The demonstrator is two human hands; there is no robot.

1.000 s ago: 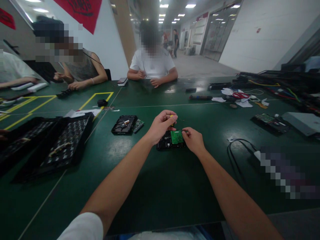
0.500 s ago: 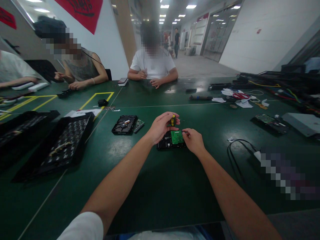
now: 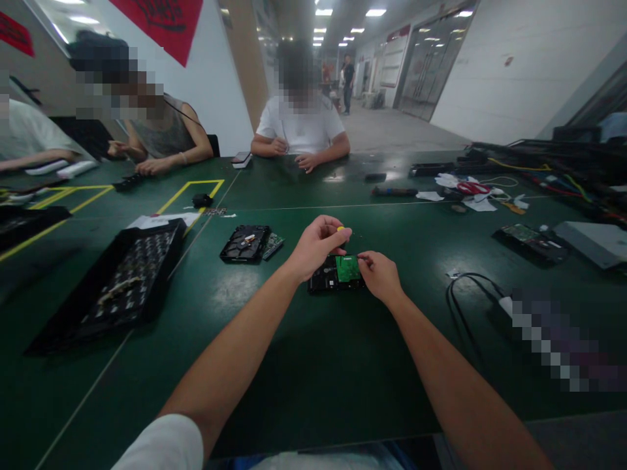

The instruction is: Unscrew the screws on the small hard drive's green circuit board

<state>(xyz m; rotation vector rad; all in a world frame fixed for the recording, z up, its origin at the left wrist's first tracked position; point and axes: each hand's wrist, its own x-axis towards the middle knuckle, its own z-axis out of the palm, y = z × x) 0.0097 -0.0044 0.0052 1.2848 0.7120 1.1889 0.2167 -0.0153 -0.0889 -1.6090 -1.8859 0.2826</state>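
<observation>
Yellow-capped screwdriver (image 3: 340, 230) sits in my left hand (image 3: 316, 247), grip closed round the handle, tool standing over the far edge of the hard drive (image 3: 336, 274). Right hand (image 3: 379, 275) pinches closed at the drive's right edge beside the green circuit board (image 3: 347, 267); can't tell what it pinches, too small. Drive lies flat on the green worktop (image 3: 313, 365), just ahead of me. My call: hold the driver upright, press down before turning, and have the right hand pin the drive so it doesn't skate. Second opened drive (image 3: 245, 243) lies to the left, black tray (image 3: 117, 284) further left, cable (image 3: 465, 294) off right.
</observation>
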